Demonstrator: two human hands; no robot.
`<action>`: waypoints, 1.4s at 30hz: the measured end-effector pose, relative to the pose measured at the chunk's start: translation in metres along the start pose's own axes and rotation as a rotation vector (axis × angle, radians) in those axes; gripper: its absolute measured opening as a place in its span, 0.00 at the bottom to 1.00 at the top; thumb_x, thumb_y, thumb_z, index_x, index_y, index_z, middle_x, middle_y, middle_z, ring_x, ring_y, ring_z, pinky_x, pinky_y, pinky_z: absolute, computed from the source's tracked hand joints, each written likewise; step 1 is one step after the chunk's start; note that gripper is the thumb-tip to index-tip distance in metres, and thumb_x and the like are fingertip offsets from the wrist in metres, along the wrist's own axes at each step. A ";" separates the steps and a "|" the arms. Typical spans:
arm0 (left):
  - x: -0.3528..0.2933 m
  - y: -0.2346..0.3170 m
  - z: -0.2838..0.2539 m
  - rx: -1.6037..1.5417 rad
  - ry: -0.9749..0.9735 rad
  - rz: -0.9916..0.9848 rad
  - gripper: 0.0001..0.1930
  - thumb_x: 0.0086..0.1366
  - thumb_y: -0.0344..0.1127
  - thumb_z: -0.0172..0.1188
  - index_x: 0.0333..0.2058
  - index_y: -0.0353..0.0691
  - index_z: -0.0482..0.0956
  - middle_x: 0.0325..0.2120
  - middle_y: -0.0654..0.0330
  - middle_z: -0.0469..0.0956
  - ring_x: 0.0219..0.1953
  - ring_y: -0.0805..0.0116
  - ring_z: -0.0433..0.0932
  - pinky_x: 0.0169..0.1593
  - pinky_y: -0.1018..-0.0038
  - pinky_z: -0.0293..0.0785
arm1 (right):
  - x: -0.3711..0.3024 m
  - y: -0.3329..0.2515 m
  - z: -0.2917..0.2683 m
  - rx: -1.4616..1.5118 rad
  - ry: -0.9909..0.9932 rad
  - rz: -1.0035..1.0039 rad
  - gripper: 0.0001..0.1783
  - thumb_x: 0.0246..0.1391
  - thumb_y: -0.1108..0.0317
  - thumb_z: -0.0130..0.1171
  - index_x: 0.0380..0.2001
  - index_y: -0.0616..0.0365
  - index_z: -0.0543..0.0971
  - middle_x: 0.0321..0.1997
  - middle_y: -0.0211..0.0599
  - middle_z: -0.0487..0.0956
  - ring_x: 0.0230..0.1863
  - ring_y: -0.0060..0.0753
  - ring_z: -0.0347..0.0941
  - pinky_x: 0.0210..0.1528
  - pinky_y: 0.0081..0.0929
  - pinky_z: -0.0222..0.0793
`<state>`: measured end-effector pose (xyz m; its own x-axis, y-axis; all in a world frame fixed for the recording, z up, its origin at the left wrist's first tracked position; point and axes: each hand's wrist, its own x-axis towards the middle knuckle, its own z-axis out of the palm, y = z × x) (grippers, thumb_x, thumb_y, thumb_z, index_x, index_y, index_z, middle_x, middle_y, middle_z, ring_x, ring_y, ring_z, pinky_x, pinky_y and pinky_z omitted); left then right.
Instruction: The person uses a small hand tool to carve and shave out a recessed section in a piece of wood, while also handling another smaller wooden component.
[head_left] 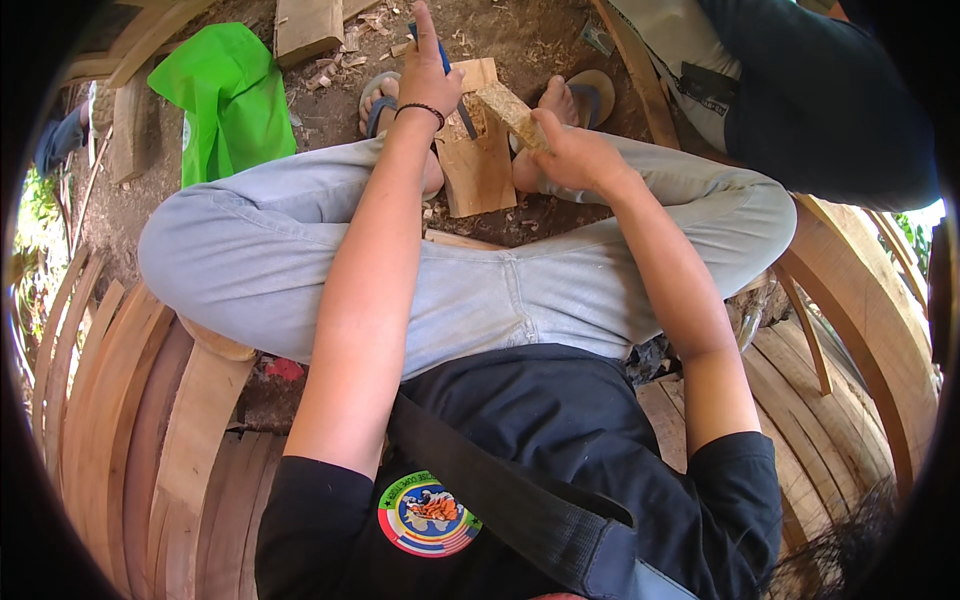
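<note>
Wood everywhere: person sits on a stack of curved planks point(150, 420), knees spread, feet in sandals point(378, 100) on the dirt floor point(520, 40).

Right hand point(575, 155) is closed around the lower end of a short wood block point(510, 112), pale and rough-grained, tilted with its upper end leaning toward the left hand. Its lower end sits over a flat board point(478, 170) lying on the ground between the feet; can't tell if it actually touches. My read: the board serves as a chopping base so the blade doesn't hit dirt, and the tilt presents a face of the block to the tool.

Left hand point(428, 80) is wrapped around a blue-handled tool point(440, 55), index finger stretched up along it, probably for control. Blade is mostly hidden behind the hand and block, so I can't tell the tool type for sure. Black cord bracelet point(420, 110) on that wrist.

Block surface looks freshly cut: light, fibrous, speckled. Chips point(345, 55) are scattered on the ground above the board.

Green bag point(230, 95) lies by the left knee, well apart from the work. Another person point(800, 90) in dark clothes sits at upper right, hands not visible.
</note>
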<state>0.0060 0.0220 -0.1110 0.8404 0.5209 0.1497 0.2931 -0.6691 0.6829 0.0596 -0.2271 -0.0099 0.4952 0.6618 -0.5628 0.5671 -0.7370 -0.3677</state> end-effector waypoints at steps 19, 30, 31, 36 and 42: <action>-0.002 0.014 0.015 -0.112 0.047 -0.071 0.52 0.51 0.31 0.71 0.73 0.36 0.52 0.41 0.35 0.79 0.45 0.37 0.80 0.50 0.54 0.76 | 0.002 0.008 0.007 0.005 -0.014 -0.006 0.32 0.65 0.56 0.55 0.66 0.55 0.59 0.49 0.65 0.81 0.52 0.69 0.76 0.53 0.56 0.71; 0.028 0.022 -0.022 -0.034 -0.362 -0.362 0.20 0.49 0.40 0.71 0.40 0.34 0.83 0.37 0.39 0.84 0.43 0.44 0.85 0.48 0.57 0.80 | 0.002 0.005 0.006 0.017 -0.055 0.006 0.31 0.66 0.56 0.55 0.66 0.55 0.59 0.49 0.68 0.80 0.53 0.70 0.76 0.54 0.56 0.70; 0.027 0.013 -0.019 -0.035 -0.324 -0.363 0.17 0.49 0.41 0.71 0.34 0.35 0.85 0.36 0.40 0.85 0.43 0.45 0.85 0.47 0.57 0.80 | 0.003 0.004 0.005 0.022 -0.058 0.004 0.31 0.66 0.57 0.55 0.66 0.56 0.59 0.49 0.69 0.80 0.53 0.70 0.76 0.54 0.56 0.70; 0.026 0.012 -0.019 -0.017 -0.273 -0.359 0.19 0.51 0.43 0.72 0.37 0.34 0.84 0.36 0.41 0.85 0.43 0.45 0.85 0.48 0.58 0.81 | 0.003 0.007 0.006 0.020 -0.052 -0.007 0.31 0.66 0.58 0.55 0.67 0.56 0.59 0.47 0.70 0.80 0.52 0.70 0.76 0.54 0.56 0.70; 0.027 0.021 -0.022 -0.059 -0.279 -0.371 0.18 0.52 0.44 0.71 0.36 0.35 0.85 0.34 0.42 0.85 0.42 0.46 0.86 0.47 0.58 0.81 | 0.003 0.009 0.007 0.016 -0.036 -0.011 0.32 0.66 0.59 0.54 0.67 0.57 0.58 0.47 0.70 0.80 0.53 0.70 0.76 0.54 0.56 0.70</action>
<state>0.0242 0.0338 -0.0772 0.7764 0.5518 -0.3046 0.5773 -0.4287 0.6949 0.0613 -0.2329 -0.0202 0.4645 0.6649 -0.5849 0.5619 -0.7318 -0.3856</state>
